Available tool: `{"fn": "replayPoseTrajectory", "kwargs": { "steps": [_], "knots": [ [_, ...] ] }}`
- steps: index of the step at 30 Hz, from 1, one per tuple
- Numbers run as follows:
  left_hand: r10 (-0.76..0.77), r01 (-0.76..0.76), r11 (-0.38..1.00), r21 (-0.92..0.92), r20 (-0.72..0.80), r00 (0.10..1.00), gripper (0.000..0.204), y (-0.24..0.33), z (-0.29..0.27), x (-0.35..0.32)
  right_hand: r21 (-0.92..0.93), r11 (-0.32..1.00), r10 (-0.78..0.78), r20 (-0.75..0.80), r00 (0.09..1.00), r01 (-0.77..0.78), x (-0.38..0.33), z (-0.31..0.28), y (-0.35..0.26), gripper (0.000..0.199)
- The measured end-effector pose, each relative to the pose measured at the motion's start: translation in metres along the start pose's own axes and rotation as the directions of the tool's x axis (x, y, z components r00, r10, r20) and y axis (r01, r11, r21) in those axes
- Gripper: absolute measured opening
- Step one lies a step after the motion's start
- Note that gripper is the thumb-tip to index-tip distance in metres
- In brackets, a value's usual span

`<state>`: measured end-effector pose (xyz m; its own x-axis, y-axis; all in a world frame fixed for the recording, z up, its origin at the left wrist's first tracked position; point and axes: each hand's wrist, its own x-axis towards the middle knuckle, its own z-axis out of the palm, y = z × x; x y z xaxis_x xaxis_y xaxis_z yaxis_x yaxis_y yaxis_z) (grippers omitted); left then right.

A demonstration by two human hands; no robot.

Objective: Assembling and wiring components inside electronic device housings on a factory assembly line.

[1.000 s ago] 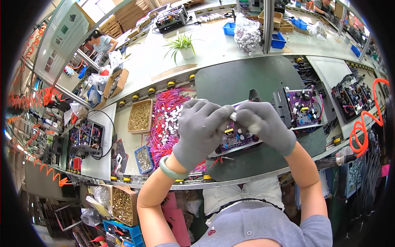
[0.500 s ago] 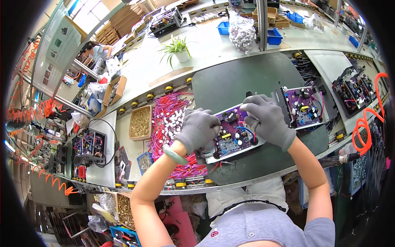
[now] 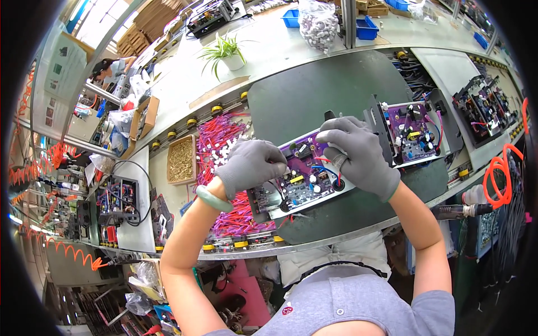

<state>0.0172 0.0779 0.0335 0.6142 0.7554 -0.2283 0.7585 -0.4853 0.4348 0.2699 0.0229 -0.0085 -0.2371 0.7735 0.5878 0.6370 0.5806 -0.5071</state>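
A purple circuit board, dense with parts and joined by blue and red wires, sits in a metal tray on the green mat. My left hand, in a grey glove, is at the board's left edge with fingers drawn to the thumb; anything between them is hidden. My right hand, gloved too, curls over the board's upper right. A black rounded end shows just beyond its fingers; I cannot make out what it belongs to. A second board in a black frame stands right of my right hand.
Pink-red wires with white connectors lie left of the board, beside a box of small brass-coloured parts. A power tool with an orange coiled hose is at the right edge. A potted plant stands farther back.
The whole view has shifted, so the bench appears higher and farther left. My left hand has drawn slightly left, uncovering more of the board's left part. My right hand stays over the board.
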Motion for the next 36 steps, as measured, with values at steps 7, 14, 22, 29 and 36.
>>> {"fn": "replayPoseTrajectory", "kwargs": {
  "steps": [7, 14, 22, 29, 36],
  "knots": [
    [-0.045, 0.040, 0.996, 0.076, 0.068, 0.997, 0.020, 0.004, -0.002, 0.005, 0.117, 0.992, 0.039, -0.023, 0.999, -0.036, -0.002, 0.000, 0.000, 0.021],
    [-0.040, 0.035, 0.998, 0.061, 0.086, 0.996, 0.018, 0.005, 0.000, 0.007, 0.152, 0.988, 0.045, -0.018, 0.999, -0.042, -0.003, -0.003, 0.004, 0.019],
    [-0.130, 0.114, 0.986, 0.118, 0.146, 0.981, 0.022, 0.004, -0.001, 0.005, 0.169, 0.985, 0.046, -0.090, 0.995, -0.030, -0.003, 0.007, 0.000, 0.017],
    [-0.081, 0.016, 0.921, 0.390, 0.153, 0.985, 0.033, 0.004, -0.003, 0.016, 0.086, 0.996, 0.032, -0.155, 0.987, -0.019, -0.011, 0.010, 0.007, 0.019],
    [-0.283, 0.014, 0.750, -0.661, -0.302, 0.910, 0.014, -0.004, 0.000, -0.036, -0.053, 0.999, -0.014, -0.153, 0.988, 0.006, 0.000, 0.034, -0.069, 0.021]
  ]
}}
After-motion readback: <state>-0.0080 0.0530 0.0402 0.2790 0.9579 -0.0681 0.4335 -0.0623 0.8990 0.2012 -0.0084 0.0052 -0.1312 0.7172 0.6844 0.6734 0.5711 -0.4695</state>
